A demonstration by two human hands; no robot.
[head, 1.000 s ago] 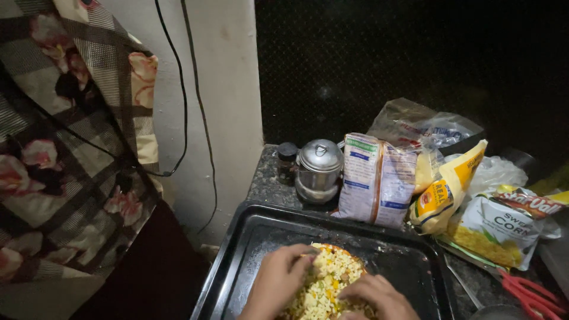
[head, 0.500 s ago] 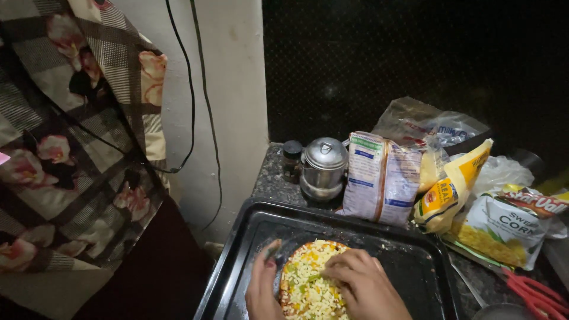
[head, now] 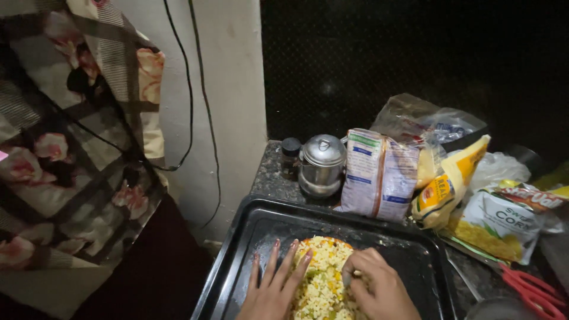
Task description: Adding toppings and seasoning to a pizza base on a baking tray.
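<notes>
I see my left hand (head: 274, 283) spread flat and my right hand (head: 379, 287) curled, pressing the soft, crumbly topped pizza (head: 323, 275) inside the black tray (head: 409, 249); I'd lift it from underneath.

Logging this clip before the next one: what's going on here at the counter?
A person is working a small round pizza covered with shredded cheese and bits of vegetable, which lies in a black baking tray. The left hand lies flat, fingers spread, against its left edge; the right hand is curled over its right side. Behind the tray stand a small steel pot and several food packets.
</notes>
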